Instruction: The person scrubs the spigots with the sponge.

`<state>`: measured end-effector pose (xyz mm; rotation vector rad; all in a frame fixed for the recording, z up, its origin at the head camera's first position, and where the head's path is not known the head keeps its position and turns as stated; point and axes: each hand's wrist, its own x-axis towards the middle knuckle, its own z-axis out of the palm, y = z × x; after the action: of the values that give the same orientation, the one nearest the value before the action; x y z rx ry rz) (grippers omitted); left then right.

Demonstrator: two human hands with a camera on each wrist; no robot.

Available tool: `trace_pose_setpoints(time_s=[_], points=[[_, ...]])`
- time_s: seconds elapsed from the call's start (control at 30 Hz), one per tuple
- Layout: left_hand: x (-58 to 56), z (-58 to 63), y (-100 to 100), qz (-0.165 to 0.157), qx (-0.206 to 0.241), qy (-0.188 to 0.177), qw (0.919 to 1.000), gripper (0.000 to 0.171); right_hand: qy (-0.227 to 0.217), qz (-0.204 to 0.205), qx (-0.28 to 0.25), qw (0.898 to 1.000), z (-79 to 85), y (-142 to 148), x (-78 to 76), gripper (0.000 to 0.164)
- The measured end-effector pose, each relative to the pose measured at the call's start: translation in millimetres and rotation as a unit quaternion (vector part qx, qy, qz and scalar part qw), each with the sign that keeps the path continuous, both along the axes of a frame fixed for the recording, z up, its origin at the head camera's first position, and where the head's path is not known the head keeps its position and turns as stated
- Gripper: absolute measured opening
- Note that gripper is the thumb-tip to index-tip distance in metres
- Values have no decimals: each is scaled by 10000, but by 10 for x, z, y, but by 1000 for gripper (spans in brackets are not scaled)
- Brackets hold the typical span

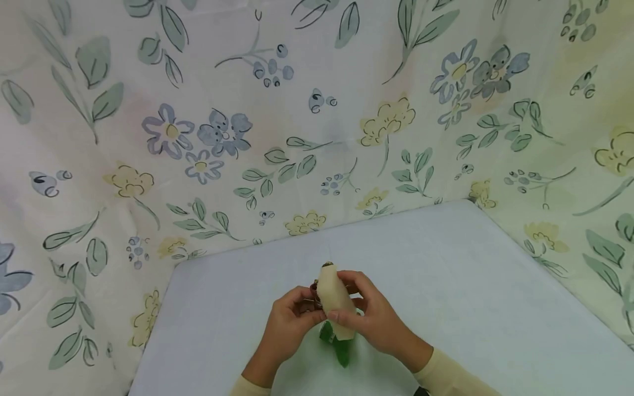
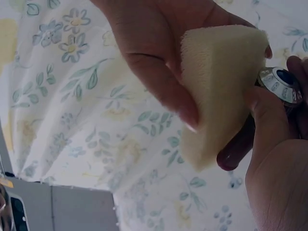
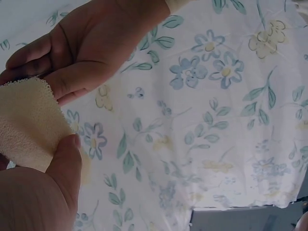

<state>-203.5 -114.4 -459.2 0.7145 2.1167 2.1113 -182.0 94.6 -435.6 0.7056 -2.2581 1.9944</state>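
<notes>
A cream sponge [image 1: 333, 294] stands lengthwise between the two hands, above the pale table. My right hand [image 1: 373, 311] grips it from the right, its thumb pressed on the near face. From the other side my left hand [image 1: 293, 319] pinches a dark red, round-ended object [image 2: 237, 150] against the sponge. A silver ornate disc with a dark blue centre [image 2: 283, 83] shows beside that object in the left wrist view; its kind is unclear. Below the sponge appears a shiny green piece [image 1: 342, 352]; whether it is held or lies on the table cannot be told.
A white-covered table [image 1: 421, 258] spreads beneath the hands. Flower-patterned cloth [image 1: 307, 137] hangs behind it and along both sides. A small dark thing [image 1: 421, 391] shows at the bottom edge, near the right sleeve.
</notes>
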Motion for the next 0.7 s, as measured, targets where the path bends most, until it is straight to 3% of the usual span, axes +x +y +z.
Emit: trace_pose_setpoints(time_s=[0.17, 0.33, 0.47, 0.7], points=[[59, 154, 29, 253, -179, -62, 9995, 21, 261, 306, -7, 9992, -107, -13, -28, 60], [71, 195, 43, 296, -247, -156, 9991, 21, 357, 237, 31, 9991, -136, 0, -62, 62], [61, 168, 47, 244, -199, -137, 9994, 21, 363, 142, 107, 9992, -137, 10, -83, 62], [-16, -19, 25, -24, -73, 146, 9999, 25, 126, -310, 323, 9989, -169, 55, -157, 65]])
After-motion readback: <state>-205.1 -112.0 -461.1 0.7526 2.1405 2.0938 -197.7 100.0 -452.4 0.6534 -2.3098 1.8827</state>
